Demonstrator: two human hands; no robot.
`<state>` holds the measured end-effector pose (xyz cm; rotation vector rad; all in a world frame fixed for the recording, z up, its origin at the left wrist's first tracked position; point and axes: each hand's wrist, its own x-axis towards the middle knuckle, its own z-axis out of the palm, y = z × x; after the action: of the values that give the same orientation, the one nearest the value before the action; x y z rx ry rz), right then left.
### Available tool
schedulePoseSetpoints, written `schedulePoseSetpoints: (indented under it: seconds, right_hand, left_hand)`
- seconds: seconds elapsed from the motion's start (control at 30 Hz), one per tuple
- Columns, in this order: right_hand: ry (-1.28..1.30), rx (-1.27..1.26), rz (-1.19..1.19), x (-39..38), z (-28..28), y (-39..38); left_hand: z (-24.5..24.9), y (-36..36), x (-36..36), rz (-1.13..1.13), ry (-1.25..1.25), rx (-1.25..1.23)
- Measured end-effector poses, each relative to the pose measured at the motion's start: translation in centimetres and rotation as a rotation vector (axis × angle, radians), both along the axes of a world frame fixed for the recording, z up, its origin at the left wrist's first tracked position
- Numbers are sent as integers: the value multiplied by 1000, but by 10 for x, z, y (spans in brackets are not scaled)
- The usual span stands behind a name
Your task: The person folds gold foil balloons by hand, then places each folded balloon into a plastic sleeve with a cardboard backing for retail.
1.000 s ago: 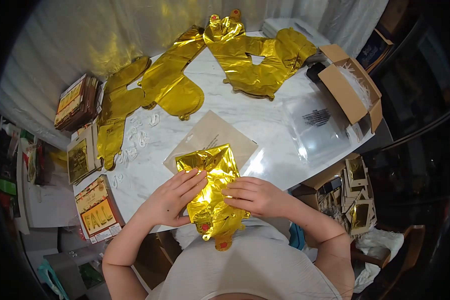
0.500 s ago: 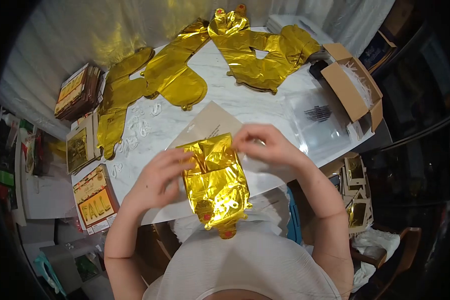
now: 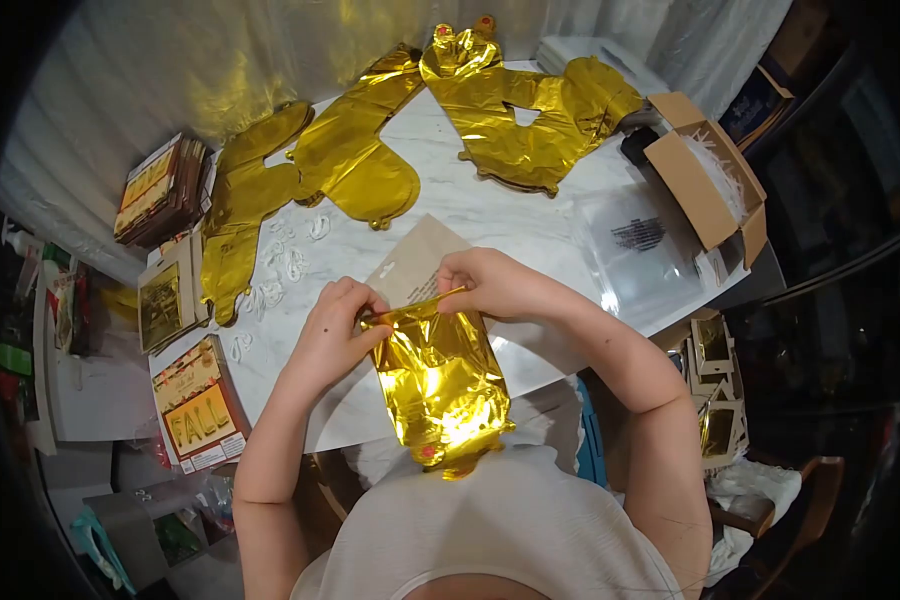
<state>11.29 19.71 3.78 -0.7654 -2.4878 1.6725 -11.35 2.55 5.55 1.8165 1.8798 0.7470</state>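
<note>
A folded gold foil balloon [image 3: 440, 375] lies flat in front of me, its lower end hanging past the table's near edge against my shirt. My left hand [image 3: 342, 325] pinches its upper left corner between thumb and fingers. At the upper right corner, my right hand [image 3: 480, 285] pinches the same top edge. Beneath the balloon and beyond it is a beige card [image 3: 425, 250] with printed text and a hanging slot, partly covered by the foil and my right hand.
Flat gold letter balloons [image 3: 355, 165] lie across the back of the marble-patterned table [image 3: 410, 140]. White string coils [image 3: 290, 262] are at left, near FALL packages [image 3: 200, 405] and a package stack [image 3: 160, 190]. Clear plastic bags [image 3: 635, 245] and an open cardboard box [image 3: 695, 170] sit at right.
Both hands have closed on the balloon's top corners; before, the fingers were looser around it. The top edge has come down slightly toward me and lies straighter.
</note>
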Motion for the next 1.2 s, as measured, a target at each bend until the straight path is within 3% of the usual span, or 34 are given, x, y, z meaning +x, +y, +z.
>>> schedulePoseSetpoints:
  seconds: [0.07, 0.1, 0.17, 0.3, 0.43, 0.5, 0.57, 0.6, 0.67, 0.77, 1.03, 1.1, 1.13, 1.2]
  right_hand:
    - [43, -270, -23, 2, -3, 3]
    - [43, -269, -24, 2, -5, 5]
    - [78, -317, -45, 3, -12, 11]
    - [43, -320, -113, -1, -13, 17]
    - [23, -234, -132, -12, -9, 20]
    - [-77, -69, -129, -15, 2, 18]
    - [-74, -64, -120, -16, 0, 19]
    - [-70, -54, -109, -17, -1, 20]
    - [-60, -49, -106, -18, -3, 21]
    - [-58, -20, -88, -20, -4, 23]
    - [-15, -11, -99, -16, 4, 22]
    - [-122, 243, -194, -9, 28, 10]
    - [-123, 243, -189, -9, 26, 3]
    - [-170, 792, -133, -10, 18, -15]
  left_hand:
    - [-3, 1, -7, -48, -26, -38]
    - [-5, 1, -10, -50, -27, -37]
    - [-10, 1, -16, 51, -471, -280]
    - [-24, 3, -22, 90, -717, -206]
    - [-9, 0, -11, 156, -495, -224]
    - [-1, -3, -2, 186, -373, -253]
    - [-1, -10, 7, -7, 168, 123]
    - [2, -11, 10, -9, 165, 122]
    - [8, -12, 17, -263, 373, 124]
    - [-11, -21, 15, -354, 357, -11]
    - [-18, -22, 17, -334, 367, 45]
    - [-19, -22, 17, -329, 369, 50]
    - [-19, -22, 17, -324, 368, 49]
    - [-20, -22, 17, -331, 372, 64]
